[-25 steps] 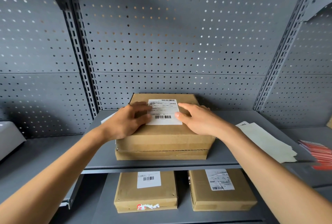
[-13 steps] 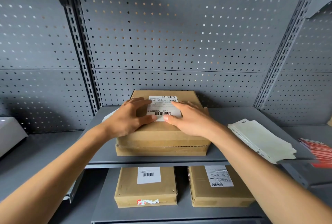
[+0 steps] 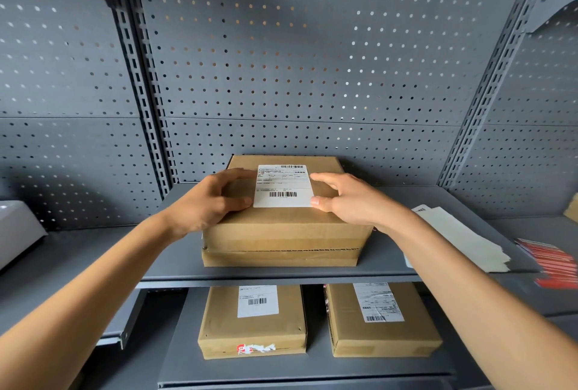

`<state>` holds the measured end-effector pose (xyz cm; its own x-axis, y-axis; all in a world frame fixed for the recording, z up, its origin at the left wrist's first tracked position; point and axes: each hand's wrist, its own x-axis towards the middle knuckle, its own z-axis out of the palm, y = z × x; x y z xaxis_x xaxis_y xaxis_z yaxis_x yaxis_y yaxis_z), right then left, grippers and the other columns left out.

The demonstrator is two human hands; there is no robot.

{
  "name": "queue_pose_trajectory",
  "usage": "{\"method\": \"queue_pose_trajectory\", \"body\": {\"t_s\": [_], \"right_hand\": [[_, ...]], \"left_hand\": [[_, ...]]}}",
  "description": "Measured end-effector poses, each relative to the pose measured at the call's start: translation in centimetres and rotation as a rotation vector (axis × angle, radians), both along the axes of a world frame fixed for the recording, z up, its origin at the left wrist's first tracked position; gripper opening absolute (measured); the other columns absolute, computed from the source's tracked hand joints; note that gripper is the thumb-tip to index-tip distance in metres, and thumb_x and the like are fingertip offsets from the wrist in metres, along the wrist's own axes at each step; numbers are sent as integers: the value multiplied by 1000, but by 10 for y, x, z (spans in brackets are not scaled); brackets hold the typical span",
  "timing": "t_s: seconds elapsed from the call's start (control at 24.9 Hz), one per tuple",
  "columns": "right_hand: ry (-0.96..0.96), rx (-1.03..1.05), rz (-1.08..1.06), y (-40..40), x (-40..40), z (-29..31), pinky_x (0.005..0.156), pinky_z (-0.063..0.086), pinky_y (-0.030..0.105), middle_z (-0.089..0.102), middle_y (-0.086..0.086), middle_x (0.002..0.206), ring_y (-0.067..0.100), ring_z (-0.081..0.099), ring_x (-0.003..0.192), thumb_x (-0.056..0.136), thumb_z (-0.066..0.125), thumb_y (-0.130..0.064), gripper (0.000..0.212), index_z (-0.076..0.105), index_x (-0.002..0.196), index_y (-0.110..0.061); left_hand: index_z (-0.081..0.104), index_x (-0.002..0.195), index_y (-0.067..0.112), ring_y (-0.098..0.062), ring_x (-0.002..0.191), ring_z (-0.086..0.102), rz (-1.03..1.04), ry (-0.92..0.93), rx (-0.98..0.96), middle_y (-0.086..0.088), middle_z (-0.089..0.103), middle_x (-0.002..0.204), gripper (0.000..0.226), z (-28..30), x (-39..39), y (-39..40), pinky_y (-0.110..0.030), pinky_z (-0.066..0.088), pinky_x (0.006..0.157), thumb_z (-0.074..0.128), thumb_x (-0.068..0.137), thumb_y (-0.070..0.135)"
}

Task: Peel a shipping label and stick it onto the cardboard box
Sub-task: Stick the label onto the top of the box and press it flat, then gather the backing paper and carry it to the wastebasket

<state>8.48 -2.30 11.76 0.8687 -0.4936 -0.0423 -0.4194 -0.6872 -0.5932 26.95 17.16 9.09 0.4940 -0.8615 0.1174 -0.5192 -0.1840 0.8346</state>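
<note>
A brown cardboard box (image 3: pixel 283 233) stands on the upper grey shelf (image 3: pixel 275 274). A white shipping label (image 3: pixel 284 186) with barcodes lies flat on the box top. My left hand (image 3: pixel 209 202) rests on the box top left of the label, fingers spread, thumb tip at the label's lower left corner. My right hand (image 3: pixel 350 198) rests on the right side, with its thumb at the label's lower right corner and its fingers along the right edge. Neither hand grips anything.
Two labelled cardboard boxes (image 3: pixel 253 320) (image 3: pixel 383 317) sit on the lower shelf. A stack of pale label backing sheets (image 3: pixel 459 239) lies right of the box, with red-striped sheets (image 3: pixel 553 264) farther right. A grey pegboard wall (image 3: pixel 297 61) stands behind. A pale object (image 3: pixel 15 230) sits at far left.
Both hands slid outward off the label to its left and right edges, uncovering the whole label. The box and label stayed in place.
</note>
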Motion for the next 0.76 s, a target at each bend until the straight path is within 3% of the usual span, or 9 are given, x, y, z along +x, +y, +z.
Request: {"method": "queue_pose_trajectory", "body": {"t_s": [0.16,0.28,0.36,0.44,0.52,0.6,0.68,0.76], "right_hand": [[10,56,16,-3,-1,0,113,29,30,36,-2,157,15,35,144,96,60,-22,61,35,150,-33],[16,56,35,-4,-1,1,114,28,31,35,-4,158,14,33,145,97,57,-20,59,35,150,-33],[21,6,41,-5,-1,0,113,29,32,34,-6,158,15,33,145,97,55,-21,58,35,150,-37],[16,-64,25,-3,5,-2,118,26,41,29,-9,160,20,28,147,98,53,-24,57,34,148,-42],[-17,-147,16,2,10,-1,121,18,49,25,-12,161,23,21,150,99,50,-25,54,35,148,-43],[-83,-184,34,12,19,0,121,12,36,27,-15,160,19,21,149,101,47,-22,50,39,147,-39],[-130,-204,36,21,26,1,108,15,20,32,-16,157,15,27,146,102,46,-17,47,44,146,-34],[-152,-223,24,24,30,0,101,21,19,36,-18,155,14,32,142,102,46,-17,46,47,144,-34]], "left_hand": [[57,138,20,-9,109,62,17,26,-37,3,62,134,47,0,-3,-1,-13,49,87,65,94,5],[61,132,26,-18,100,64,45,60,-70,-6,66,128,43,-4,-2,6,-32,52,89,66,94,6],[66,124,34,-23,92,68,90,68,-129,-2,68,125,37,-9,5,14,-37,52,89,70,91,17],[69,118,35,-16,102,71,198,7,-202,13,69,121,28,-16,18,24,-31,53,94,68,94,21],[69,115,34,-8,110,67,337,-107,-228,15,71,117,23,-22,29,32,-20,48,92,66,96,20],[71,114,28,-11,104,67,453,-179,-193,9,72,114,21,-32,41,41,-23,47,89,66,95,20],[73,117,22,-19,105,67,526,-221,-120,3,73,117,24,-45,52,46,-33,51,91,68,93,24],[72,121,20,-26,109,66,563,-295,-12,-3,72,120,33,-56,59,46,-41,54,92,71,90,31]]}}
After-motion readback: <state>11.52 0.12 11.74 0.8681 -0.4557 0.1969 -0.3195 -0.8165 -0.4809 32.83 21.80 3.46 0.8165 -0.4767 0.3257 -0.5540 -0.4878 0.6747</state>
